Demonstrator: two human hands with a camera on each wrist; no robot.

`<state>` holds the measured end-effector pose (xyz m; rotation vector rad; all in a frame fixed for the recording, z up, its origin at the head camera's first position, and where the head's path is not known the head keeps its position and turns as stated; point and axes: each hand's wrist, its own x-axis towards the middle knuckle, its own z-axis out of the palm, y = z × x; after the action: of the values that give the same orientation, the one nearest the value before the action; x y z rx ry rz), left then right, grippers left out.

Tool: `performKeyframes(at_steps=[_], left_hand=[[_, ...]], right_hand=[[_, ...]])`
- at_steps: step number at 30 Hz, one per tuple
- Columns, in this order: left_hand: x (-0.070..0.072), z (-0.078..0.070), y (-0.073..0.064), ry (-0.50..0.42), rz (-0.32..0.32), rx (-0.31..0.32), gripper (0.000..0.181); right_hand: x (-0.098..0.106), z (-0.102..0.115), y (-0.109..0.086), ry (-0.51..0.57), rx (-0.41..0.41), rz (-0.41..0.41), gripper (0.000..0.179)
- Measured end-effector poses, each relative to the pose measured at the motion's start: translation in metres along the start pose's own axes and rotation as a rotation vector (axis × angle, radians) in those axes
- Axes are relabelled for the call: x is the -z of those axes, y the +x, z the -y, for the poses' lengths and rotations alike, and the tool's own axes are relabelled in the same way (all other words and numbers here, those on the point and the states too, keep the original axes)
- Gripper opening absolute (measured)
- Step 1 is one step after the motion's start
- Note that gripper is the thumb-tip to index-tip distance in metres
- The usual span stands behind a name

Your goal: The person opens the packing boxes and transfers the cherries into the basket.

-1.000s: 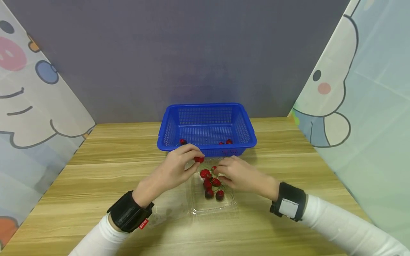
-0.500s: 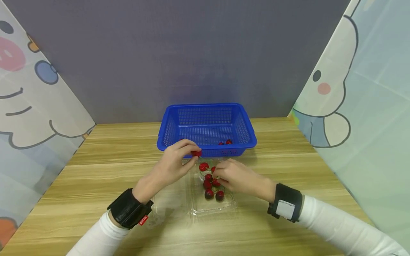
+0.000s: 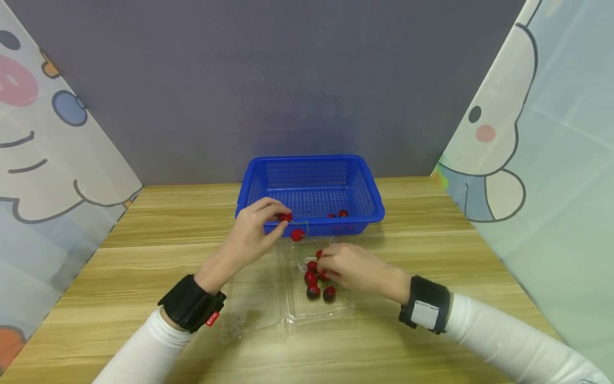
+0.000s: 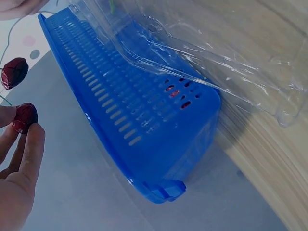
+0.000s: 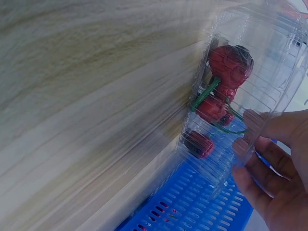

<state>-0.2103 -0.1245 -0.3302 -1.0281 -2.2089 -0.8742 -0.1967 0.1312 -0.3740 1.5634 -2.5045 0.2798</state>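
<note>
My left hand pinches a red cherry between thumb and fingertips, over the front rim of the blue basket. A second cherry dangles beside it on a joined green stem. In the left wrist view both show, the pinched cherry next to the hanging one. My right hand reaches into the clear plastic box, its thumb and fingertips pinching a green stem among several cherries.
The box's clear lid lies folded out on its left, flat on the wooden table. A few cherries sit inside the basket near its front. A grey wall rises behind, with cartoon-printed sheets at both sides.
My left hand has moved up and left to the basket's front rim, and the second cherry has come out of the box with it. The right hand has barely shifted.
</note>
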Motion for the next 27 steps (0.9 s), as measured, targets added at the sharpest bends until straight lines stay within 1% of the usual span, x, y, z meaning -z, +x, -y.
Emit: performKeyframes(at_steps=[7, 11, 16, 22, 27], left_hand=[[0.001, 0.005, 0.0, 0.041, -0.003, 0.082, 0.015], [0.002, 0.009, 0.001, 0.046, -0.023, 0.114, 0.014], [0.003, 0.016, 0.002, 0.06, -0.043, 0.155, 0.014], [0.004, 0.024, 0.002, 0.083, -0.031, 0.211, 0.015], [0.004, 0.029, 0.001, 0.087, -0.023, 0.255, 0.015]], right_hand=[[-0.001, 0.002, 0.001, 0.0, -0.029, 0.036, 0.013], [0.0, 0.004, 0.002, 0.007, -0.056, 0.053, 0.015], [0.0, 0.005, 0.002, 0.021, -0.074, 0.06, 0.012], [0.0, 0.005, 0.002, 0.039, -0.082, 0.059, 0.011], [-0.001, 0.004, 0.003, 0.059, -0.065, 0.05, 0.011]])
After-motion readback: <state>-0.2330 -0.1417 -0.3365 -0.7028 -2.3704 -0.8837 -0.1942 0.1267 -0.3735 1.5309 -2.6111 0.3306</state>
